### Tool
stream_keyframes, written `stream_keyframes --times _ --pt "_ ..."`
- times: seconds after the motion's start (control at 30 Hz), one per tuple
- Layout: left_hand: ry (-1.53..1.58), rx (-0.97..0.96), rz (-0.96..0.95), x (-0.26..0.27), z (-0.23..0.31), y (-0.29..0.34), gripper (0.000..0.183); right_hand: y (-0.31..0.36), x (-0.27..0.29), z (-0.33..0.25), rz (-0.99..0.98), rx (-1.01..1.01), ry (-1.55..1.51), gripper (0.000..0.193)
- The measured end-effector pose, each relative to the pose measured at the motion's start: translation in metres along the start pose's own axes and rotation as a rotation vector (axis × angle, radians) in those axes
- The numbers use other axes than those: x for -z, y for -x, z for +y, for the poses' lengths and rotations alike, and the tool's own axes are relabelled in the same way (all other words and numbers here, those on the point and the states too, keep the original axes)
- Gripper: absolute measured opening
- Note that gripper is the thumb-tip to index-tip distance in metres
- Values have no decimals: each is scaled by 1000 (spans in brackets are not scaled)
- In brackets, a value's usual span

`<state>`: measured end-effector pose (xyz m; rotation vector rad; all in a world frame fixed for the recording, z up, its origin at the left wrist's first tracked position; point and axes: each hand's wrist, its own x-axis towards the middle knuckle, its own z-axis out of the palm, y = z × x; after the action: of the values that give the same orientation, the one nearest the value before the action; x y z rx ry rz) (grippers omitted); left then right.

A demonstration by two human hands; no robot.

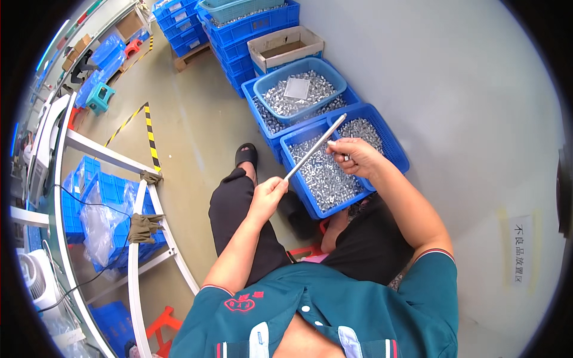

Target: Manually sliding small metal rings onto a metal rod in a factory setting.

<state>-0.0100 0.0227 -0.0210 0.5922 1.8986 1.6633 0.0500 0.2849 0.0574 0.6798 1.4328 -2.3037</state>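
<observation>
My left hand (268, 196) is closed around the lower end of a thin metal rod (315, 148), which slants up and to the right over the baskets. Close to the rod's upper part, my right hand (357, 157) is closed with small silvery metal pieces among its fingers. Their exact shape is too small to make out. Beneath both hands, a blue plastic basket (305, 204) holds a heap of small metal pieces (328, 179). Beside it on the right, another blue basket (394, 146) contains similar pieces (361, 132).
Farther off, a light blue basket (341, 82) of metal parts carries a clear square lid (296, 88). An open cardboard box (286, 58) and stacked blue crates (233, 51) stand behind. A white frame (113, 154) is on my left, a wall (471, 137) on my right.
</observation>
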Motion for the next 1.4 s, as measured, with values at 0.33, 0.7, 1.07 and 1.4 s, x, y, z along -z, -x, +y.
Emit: stream_keyframes --times 0.33,0.7,1.07,1.4 --pt "129 207 -162 -28 14 -33 26 6 -38 60 291 560 994 32" --pt "166 488 -190 -60 49 -41 56 -12 2 57 441 804 1661 29" --pt "80 567 -280 3 48 22 41 -29 111 22 710 382 1457 35" --pt "170 448 -244 9 48 16 32 -31 133 13 718 309 901 33"
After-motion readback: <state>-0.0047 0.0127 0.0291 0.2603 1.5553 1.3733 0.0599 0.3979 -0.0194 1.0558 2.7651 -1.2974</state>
